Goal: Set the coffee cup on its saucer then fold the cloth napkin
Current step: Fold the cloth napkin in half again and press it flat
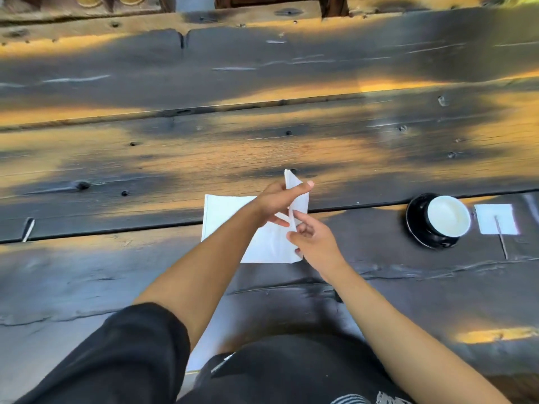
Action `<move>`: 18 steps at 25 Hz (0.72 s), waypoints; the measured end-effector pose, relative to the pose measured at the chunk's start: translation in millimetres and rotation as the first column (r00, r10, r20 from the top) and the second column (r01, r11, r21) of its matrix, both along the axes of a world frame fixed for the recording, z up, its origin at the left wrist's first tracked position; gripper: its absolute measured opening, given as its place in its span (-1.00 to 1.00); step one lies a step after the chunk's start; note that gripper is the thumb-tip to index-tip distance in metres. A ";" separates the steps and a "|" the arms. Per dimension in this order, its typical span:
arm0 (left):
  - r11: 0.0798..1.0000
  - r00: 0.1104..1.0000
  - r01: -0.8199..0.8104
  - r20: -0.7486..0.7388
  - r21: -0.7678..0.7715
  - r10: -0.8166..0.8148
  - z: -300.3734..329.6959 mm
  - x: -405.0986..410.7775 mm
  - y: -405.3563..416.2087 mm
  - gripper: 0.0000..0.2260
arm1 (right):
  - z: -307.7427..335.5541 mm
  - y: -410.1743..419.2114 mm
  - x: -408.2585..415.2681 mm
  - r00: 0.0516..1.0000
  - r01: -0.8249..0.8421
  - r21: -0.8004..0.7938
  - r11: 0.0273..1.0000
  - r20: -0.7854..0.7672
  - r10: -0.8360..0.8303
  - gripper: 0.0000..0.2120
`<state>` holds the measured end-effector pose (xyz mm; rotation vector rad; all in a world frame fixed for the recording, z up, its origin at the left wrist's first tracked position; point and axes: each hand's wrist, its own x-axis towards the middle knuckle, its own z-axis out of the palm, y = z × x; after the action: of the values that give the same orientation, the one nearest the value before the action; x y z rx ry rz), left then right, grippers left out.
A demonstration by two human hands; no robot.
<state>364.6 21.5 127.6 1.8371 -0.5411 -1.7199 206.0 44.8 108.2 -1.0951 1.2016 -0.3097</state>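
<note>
A white cloth napkin [226, 217] lies on the dark wooden table [262, 141] straight in front of me. Its right side is lifted off the wood and stands up in a point. My left hand [277, 201] pinches that raised flap near its top. My right hand [312, 239] grips the same flap lower down, at the napkin's right edge. Off to the right, a cup with a white inside [447, 215] sits on its black saucer [415, 221], apart from both hands.
A small white paper square [495, 218] lies just right of the saucer, with a thin stick [501, 237] across it. A small white object [28, 229] rests at the far left of the table. Gaps run between the planks.
</note>
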 end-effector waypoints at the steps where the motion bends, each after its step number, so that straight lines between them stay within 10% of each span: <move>1: 1.000 0.998 0.007 0.063 -0.016 -0.006 -0.2 9.2 -4.4 -0.52 | 0.9 5.8 10.9 0.999 -0.032 -0.006 0.999 -0.002 0.032 -0.54; 4: 0.995 0.975 -0.045 0.213 -0.086 0.062 -5.4 46.0 -1.8 -0.92 | 2.4 23.7 44.9 0.994 -0.108 -0.053 0.993 0.003 0.109 -0.53; 18: 0.995 0.903 0.095 0.423 -0.024 -0.076 -85.7 174.3 74.0 -0.99 | -64.8 103.9 156.3 0.939 -0.301 -0.187 0.935 -0.231 0.256 -0.51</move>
<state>539.0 95.6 41.9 2.1939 -0.8350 -1.3444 362.3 148.7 43.4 -1.5041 1.1889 -0.1122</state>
